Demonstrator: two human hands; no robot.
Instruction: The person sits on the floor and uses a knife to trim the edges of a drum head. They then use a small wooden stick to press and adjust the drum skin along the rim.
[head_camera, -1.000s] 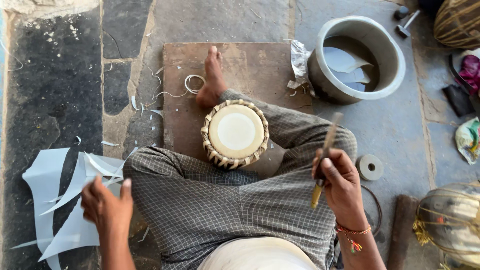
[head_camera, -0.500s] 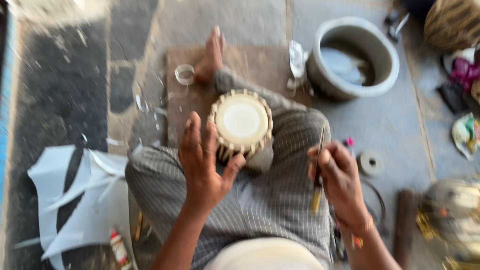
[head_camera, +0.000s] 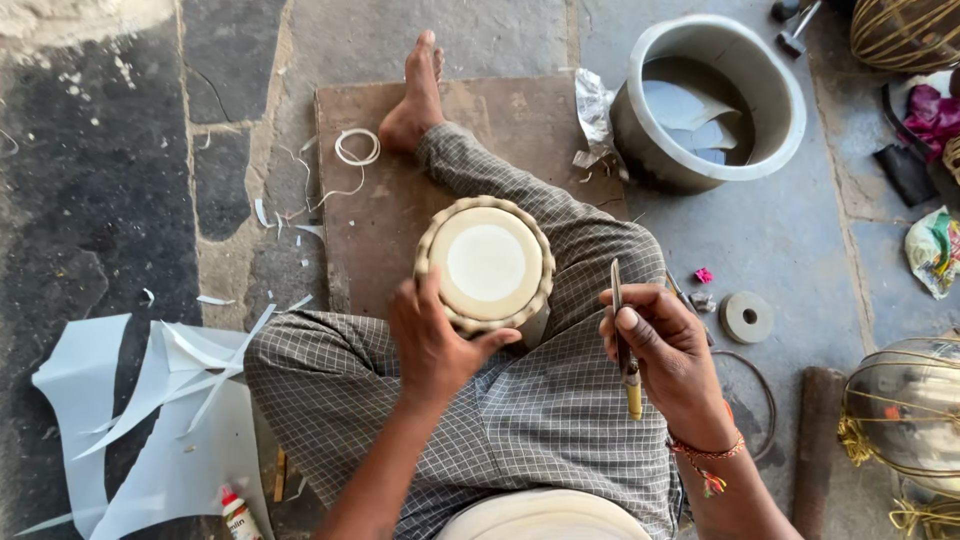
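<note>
Your left hand (head_camera: 435, 345) is closed in a grip around the near rim of the small drum (head_camera: 487, 265), thumb pressed on the braided edge, steadying it on your lap between your checked trouser legs. Your right hand (head_camera: 665, 355) is closed in a grip on a thin knife (head_camera: 622, 335) with a yellowish handle, blade pointing upward and standing just right of the drum, not touching it. Judging by appearances, the pale skin is already seated and laced under the braided ring, and its face is plain; any finishing on the head appears not yet begun. Beyond the knife grip, further right and forward, a grey bucket (head_camera: 700, 160) stands on the floor, holding water with pale cut sheets soaking in it. Left of the drum grip, white sheet offcuts (head_camera: 150, 420) lie spread on the floor, with a small bottle (head_camera: 237, 512) beside them. A round disc (head_camera: 746, 317) lies just right of the knife grip.
</note>
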